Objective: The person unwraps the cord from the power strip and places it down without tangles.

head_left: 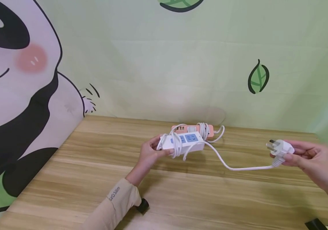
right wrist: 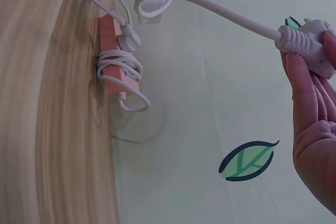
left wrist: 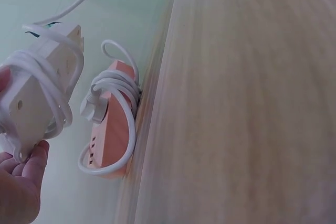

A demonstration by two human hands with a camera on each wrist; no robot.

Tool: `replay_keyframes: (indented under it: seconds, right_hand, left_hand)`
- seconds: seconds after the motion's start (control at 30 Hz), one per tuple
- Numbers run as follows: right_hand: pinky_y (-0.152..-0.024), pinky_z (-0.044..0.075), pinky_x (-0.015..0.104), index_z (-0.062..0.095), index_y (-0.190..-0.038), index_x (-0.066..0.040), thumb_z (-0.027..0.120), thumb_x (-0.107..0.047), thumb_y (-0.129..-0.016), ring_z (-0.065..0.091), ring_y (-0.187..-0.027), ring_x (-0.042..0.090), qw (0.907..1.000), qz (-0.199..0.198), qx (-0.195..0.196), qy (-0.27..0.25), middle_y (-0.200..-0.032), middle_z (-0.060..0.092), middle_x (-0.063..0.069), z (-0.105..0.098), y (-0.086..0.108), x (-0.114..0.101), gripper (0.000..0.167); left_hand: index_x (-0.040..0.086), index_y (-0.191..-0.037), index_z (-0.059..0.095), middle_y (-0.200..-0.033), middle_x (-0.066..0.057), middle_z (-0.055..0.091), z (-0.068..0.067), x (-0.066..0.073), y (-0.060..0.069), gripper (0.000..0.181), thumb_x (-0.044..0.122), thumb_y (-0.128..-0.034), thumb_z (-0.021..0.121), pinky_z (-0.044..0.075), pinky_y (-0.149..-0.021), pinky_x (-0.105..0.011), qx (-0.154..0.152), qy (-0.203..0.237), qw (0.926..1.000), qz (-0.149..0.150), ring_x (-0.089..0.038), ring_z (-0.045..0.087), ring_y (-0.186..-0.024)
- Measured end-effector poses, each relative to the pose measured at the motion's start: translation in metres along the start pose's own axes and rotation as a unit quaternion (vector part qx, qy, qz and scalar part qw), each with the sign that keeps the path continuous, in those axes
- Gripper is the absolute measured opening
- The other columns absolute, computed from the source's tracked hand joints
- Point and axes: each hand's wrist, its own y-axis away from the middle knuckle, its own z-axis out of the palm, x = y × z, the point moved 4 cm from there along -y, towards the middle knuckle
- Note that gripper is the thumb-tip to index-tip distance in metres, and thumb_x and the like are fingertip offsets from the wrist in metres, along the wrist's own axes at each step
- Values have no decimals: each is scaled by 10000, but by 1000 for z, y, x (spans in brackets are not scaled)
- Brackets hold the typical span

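A white power strip with blue sockets is held up at its left end by my left hand, thumb in front and fingers behind. Loops of its white cord wrap that end. From the strip a length of cord runs right to a white three-pin plug, pinched between thumb and fingers of my right hand, its prongs pointing left. In the left wrist view the left hand grips the strip; in the right wrist view the right hand holds the plug.
Behind the white strip, a pink power strip with its own white cord wound round it lies at the back of the wooden table. A green cloth backdrop with a panda and leaves stands behind the table's rear edge.
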Motion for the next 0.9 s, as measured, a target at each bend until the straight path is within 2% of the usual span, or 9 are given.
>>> replay_keyframes:
  seconds: [0.2, 0.23, 0.33, 0.37, 0.47, 0.57, 0.63, 0.77, 0.9]
  right_hand:
    - [-694, 520, 304, 535, -1214, 61, 374, 258, -833, 649, -905, 207, 9985, 293, -307, 338, -1061, 667, 85, -33, 14, 32, 458]
    - [-690, 521, 316, 547, -1203, 56, 399, 242, -835, 651, -895, 221, 9985, 391, -216, 319, -1051, 669, 99, -37, 15, 36, 438]
    - [-698, 521, 325, 527, -1224, 57, 389, 246, -836, 648, -908, 227, 9981, 415, -344, 289, -1070, 662, 99, -43, 20, 47, 454]
    - [-689, 521, 329, 549, -1218, 24, 425, 226, -836, 650, -897, 227, 9977, 468, -222, 448, -1063, 666, 88, -47, 22, 52, 450]
    - [-685, 522, 345, 504, -1250, 50, 441, 217, -834, 646, -897, 260, 9964, 545, -110, 632, -1073, 657, 119, -65, 28, 72, 453]
    - [-692, 512, 368, 467, -1263, 73, 474, 183, -841, 641, -902, 274, 9914, 861, 229, 961, -1075, 654, 128, -87, 34, 97, 437]
    - [-698, 507, 383, 448, -1255, 106, 497, 162, -841, 640, -900, 286, 9891, 1108, 442, 860, -1061, 657, 139, -91, 36, 105, 421]
    - [-716, 496, 395, 454, -1239, 119, 490, 149, -852, 637, -902, 295, 9869, 1391, 517, 638, -1047, 661, 139, -89, 35, 113, 390]
    - [-716, 508, 373, 560, -1200, 15, 506, 127, -855, 647, -879, 285, 9844, 1563, 524, 619, -1014, 673, 130, -79, 30, 113, 367]
  left_hand:
    - [5, -1242, 530, -1177, -156, 595, -1, 1, -1, 653, 5, -639, 781, 494, -810, -262, 36, 128, 9999, -44, -212, 594, -972]
    - [2, -1242, 529, -1178, -162, 593, -1, 1, -1, 648, 5, -643, 779, 494, -810, -262, 39, 130, 9999, -27, -213, 593, -971]
    - [0, -1245, 526, -1186, -162, 588, -2, 2, -2, 650, 3, -645, 777, 492, -811, -251, 72, 181, 9998, -35, -207, 591, -973]
    - [-4, -1246, 524, -1188, -168, 586, -2, 2, -2, 648, 5, -649, 776, 493, -808, -250, 74, 179, 9998, -21, -207, 591, -972]
    - [-8, -1246, 523, -1189, -170, 585, -3, 2, -2, 646, 7, -651, 775, 491, -806, -243, 87, 219, 9997, -33, -202, 589, -976]
    - [-16, -1249, 518, -1187, -177, 585, -3, 2, -2, 644, 6, -656, 770, 489, -811, -247, 71, 254, 9996, -22, -207, 584, -986]
    - [-11, -1253, 515, -1190, -166, 585, -4, 3, -2, 652, 1, -652, 770, 485, -819, -247, 66, 311, 9995, -54, -206, 581, -997]
    - [-10, -1253, 515, -1187, -166, 586, -4, 5, -1, 648, 4, -656, 767, 485, -822, -252, 29, 332, 9994, -33, -206, 579, -994]
    - [-1, -1249, 522, -1179, -165, 590, -2, 6, -1, 644, 7, -654, 769, 489, -819, -258, -17, 331, 9995, 0, -199, 586, -971]
